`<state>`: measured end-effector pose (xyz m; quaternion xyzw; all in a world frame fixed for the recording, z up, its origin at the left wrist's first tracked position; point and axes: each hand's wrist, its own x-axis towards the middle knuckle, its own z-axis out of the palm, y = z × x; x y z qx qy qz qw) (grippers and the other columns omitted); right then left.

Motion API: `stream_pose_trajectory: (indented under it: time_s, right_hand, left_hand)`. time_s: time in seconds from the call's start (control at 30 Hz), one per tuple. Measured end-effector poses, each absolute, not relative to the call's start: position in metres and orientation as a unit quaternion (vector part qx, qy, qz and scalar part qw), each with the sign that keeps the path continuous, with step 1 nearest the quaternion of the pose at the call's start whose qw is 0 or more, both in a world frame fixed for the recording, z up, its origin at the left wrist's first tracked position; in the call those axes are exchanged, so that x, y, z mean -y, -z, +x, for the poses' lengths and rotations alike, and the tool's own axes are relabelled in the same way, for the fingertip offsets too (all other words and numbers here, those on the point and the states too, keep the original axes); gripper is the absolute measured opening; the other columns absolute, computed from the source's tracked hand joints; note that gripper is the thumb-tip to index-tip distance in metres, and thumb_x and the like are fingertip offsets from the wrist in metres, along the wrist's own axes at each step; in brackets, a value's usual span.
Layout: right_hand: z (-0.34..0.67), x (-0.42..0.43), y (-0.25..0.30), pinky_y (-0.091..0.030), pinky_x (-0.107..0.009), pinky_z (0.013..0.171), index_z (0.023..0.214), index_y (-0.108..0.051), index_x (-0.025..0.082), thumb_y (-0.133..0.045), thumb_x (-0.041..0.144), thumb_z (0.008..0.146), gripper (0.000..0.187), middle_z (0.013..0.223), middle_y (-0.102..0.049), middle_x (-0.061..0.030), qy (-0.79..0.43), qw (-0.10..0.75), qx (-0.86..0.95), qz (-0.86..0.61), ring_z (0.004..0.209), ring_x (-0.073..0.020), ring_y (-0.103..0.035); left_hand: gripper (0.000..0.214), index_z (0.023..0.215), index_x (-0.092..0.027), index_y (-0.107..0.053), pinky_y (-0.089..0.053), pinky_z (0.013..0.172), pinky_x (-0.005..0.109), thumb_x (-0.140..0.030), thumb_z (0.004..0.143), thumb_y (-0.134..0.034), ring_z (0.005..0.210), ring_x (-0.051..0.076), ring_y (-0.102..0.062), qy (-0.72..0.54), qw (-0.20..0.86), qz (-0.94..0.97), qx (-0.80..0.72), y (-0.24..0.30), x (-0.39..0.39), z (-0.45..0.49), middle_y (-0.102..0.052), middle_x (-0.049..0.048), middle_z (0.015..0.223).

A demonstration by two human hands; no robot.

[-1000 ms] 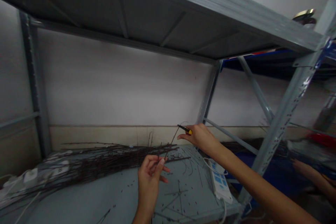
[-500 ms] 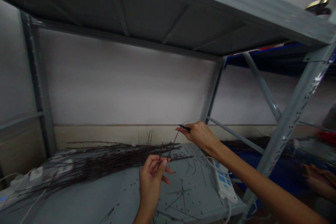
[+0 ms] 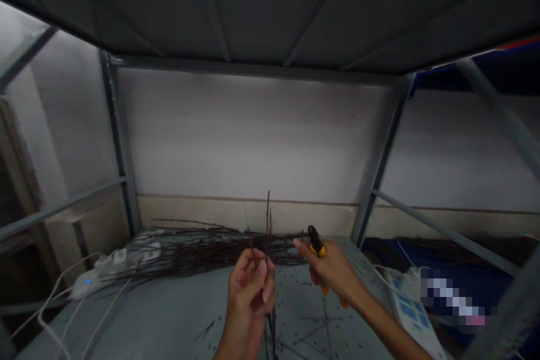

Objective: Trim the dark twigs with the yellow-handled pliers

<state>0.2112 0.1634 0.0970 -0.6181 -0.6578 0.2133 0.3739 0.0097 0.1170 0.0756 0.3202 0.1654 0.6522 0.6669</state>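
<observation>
L hand [image 3: 252,292] fingers pinch few thin twigs [image 3: 269,219], approx. upright, ends showing above & below grip. R hand [image 3: 337,270] fingers wrap yellow-handled cutters [image 3: 318,247], tips apart from twigs. Twigs prob. v. light, springy, snappable if bent hard; best hold mid-stem, thumb + 1 finger. Bigger pile [image 3: 189,256] lies behind on grey shelf [image 3: 172,309]. Vs 0.5 s ago: twigs straighter up, R hand lower, cutters off twig tip.

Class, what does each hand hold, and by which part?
The left hand pinches thin twigs partway along their length; the right hand grips a black-tipped tool by its yellow handles.
</observation>
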Motion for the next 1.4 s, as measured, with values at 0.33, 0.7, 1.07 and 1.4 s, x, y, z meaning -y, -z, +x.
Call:
stream_pose_trajectory:
  time_s: [0.33, 0.7, 1.07, 1.4]
  right_hand:
    - [0.156, -0.216, -0.059, -0.046, -0.027, 0.036, 0.092, -0.054, 0.021, -0.068, 0.058, 0.075, 0.043, 0.08, -0.072, -0.0028, -0.358, 0.428, 0.635, -0.535, 0.038, -0.014, -0.058]
    - [0.183, -0.139, -0.09, -0.045, -0.027, 0.043, 0.082, -0.064, 0.021, -0.062, 0.057, 0.085, 0.037, 0.05, -0.056, 0.0034, -0.351, 0.491, 0.634, -0.483, 0.041, -0.0153, -0.054]
    - [0.185, -0.122, -0.079, -0.048, -0.03, 0.061, 0.087, -0.068, 0.019, -0.056, 0.057, 0.091, 0.04, 0.07, -0.07, -0.0047, -0.216, 0.461, 0.682, -0.525, 0.063, -0.0208, -0.065]
    - [0.235, -0.134, -0.193, -0.041, -0.032, 0.064, 0.082, -0.067, 0.023, -0.055, 0.054, 0.093, 0.035, 0.081, -0.075, -0.0057, 0.145, 0.276, 0.732, -0.605, 0.077, -0.0265, -0.071]
  left_hand:
    - [0.029, 0.091, -0.021, -0.072, -0.023, 0.035, 0.01, -0.025, 0.067, -0.089, 0.045, 0.0, -0.02, -0.611, 0.743, 0.259, -0.082, -0.074, -0.096, 0.0, -0.049, -0.0025, 0.08]
    - [0.039, 0.102, -0.015, -0.071, -0.023, 0.04, 0.014, -0.045, 0.08, -0.081, 0.046, 0.003, -0.022, -0.666, 0.571, 0.398, -0.268, -0.081, -0.142, 0.004, -0.028, -0.0097, 0.062]
    - [0.037, 0.089, -0.011, -0.073, -0.012, 0.038, 0.017, -0.045, 0.076, -0.083, 0.043, -0.001, -0.019, -0.641, 0.597, 0.414, -0.249, -0.1, -0.161, 0.051, -0.064, 0.0023, 0.074]
    - [0.043, 0.092, -0.013, -0.076, -0.012, 0.039, 0.016, -0.049, 0.071, -0.086, 0.04, -0.002, -0.022, -0.603, 0.632, 0.414, -0.255, -0.09, -0.154, 0.064, -0.071, 0.0064, 0.081]
